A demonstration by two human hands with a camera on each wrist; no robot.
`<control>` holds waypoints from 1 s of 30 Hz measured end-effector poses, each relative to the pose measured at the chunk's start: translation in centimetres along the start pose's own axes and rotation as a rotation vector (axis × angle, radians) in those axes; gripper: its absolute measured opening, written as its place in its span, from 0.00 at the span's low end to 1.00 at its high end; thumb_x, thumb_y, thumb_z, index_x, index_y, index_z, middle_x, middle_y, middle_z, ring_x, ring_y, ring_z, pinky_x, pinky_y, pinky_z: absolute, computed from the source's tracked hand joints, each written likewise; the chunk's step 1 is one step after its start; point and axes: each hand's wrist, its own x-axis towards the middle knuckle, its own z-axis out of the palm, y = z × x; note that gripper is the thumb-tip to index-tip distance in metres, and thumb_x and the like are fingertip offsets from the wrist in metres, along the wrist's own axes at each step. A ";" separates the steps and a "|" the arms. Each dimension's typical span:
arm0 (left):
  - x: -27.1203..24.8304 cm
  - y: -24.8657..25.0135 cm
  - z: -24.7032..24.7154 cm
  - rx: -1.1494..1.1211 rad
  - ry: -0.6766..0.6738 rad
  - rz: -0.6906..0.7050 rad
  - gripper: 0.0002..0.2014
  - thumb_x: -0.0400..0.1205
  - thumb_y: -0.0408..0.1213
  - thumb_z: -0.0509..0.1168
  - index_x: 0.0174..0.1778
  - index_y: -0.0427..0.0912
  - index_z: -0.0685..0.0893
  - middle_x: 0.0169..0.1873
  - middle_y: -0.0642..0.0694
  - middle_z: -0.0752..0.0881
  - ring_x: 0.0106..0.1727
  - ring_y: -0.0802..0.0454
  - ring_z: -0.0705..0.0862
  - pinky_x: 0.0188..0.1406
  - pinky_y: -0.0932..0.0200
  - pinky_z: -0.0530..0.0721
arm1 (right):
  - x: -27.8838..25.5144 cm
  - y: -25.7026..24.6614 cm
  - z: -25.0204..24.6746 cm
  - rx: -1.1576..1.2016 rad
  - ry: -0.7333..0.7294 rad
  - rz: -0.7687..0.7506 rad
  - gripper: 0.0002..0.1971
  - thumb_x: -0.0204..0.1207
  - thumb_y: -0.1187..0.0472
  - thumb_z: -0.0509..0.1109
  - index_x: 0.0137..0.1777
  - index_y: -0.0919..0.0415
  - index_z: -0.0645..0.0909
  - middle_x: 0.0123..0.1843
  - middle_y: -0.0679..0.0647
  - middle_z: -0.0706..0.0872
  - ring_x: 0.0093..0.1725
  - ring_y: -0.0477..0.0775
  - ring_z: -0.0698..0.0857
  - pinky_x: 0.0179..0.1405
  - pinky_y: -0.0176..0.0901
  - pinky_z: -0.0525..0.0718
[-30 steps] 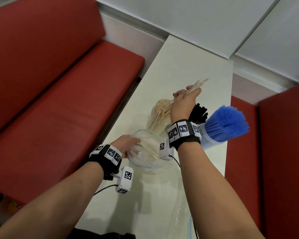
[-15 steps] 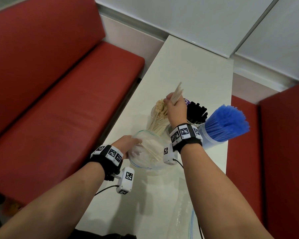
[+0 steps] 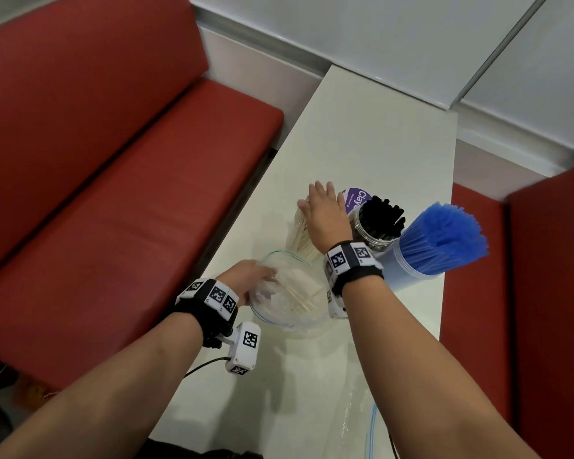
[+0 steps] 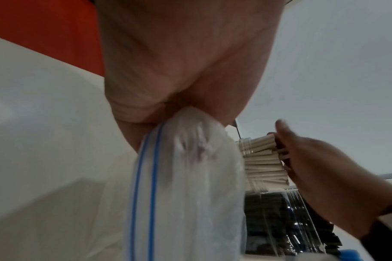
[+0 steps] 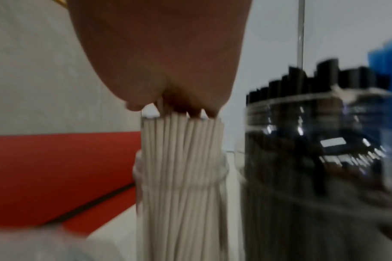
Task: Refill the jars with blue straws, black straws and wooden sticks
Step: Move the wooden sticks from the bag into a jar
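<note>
Right hand (image 3: 325,217), fingers straight, presses flat on the wooden sticks (image 5: 181,159) to seat them level in their jar (image 3: 300,240), w/ left hand (image 3: 246,283) pinching the zip bag (image 3: 289,293) rim so it stays open for the few sticks left inside.

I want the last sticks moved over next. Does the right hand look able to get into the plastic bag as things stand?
Probably yes: the left hand holds the plastic bag mouth open, and nothing blocks it from the right hand.

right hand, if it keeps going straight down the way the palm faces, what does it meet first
The right hand lies flat on the wooden sticks, so it would press their tips deeper into their jar.
</note>
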 end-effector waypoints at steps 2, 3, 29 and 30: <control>0.1 0.0 -0.1 0.011 -0.003 0.002 0.13 0.85 0.29 0.69 0.65 0.30 0.82 0.46 0.36 0.87 0.30 0.46 0.81 0.17 0.66 0.72 | 0.7 -0.2 -0.8 -0.019 0.089 -0.009 0.34 0.90 0.40 0.47 0.89 0.61 0.55 0.91 0.58 0.52 0.90 0.62 0.44 0.87 0.64 0.41; 0.2 0.0 -0.2 0.010 -0.004 0.000 0.14 0.85 0.29 0.69 0.66 0.29 0.82 0.48 0.35 0.87 0.31 0.45 0.81 0.18 0.66 0.72 | 0.8 -0.4 -1.0 -0.033 0.178 -0.003 0.36 0.89 0.37 0.46 0.90 0.60 0.51 0.91 0.58 0.49 0.90 0.63 0.42 0.87 0.65 0.40; -0.8 -0.5 0.4 -0.046 0.064 0.120 0.11 0.85 0.30 0.69 0.62 0.32 0.81 0.45 0.37 0.85 0.31 0.42 0.82 0.28 0.60 0.75 | -9.7 0.7 0.9 0.554 -0.388 0.536 0.15 0.85 0.62 0.60 0.49 0.76 0.83 0.35 0.66 0.88 0.27 0.61 0.85 0.38 0.57 0.90; -0.8 -0.6 0.4 -0.054 0.086 0.126 0.09 0.85 0.30 0.69 0.59 0.34 0.81 0.45 0.39 0.85 0.30 0.42 0.82 0.25 0.61 0.75 | -10.3 1.0 1.6 0.570 -0.388 0.596 0.14 0.84 0.64 0.60 0.51 0.77 0.80 0.37 0.68 0.87 0.28 0.63 0.85 0.34 0.54 0.87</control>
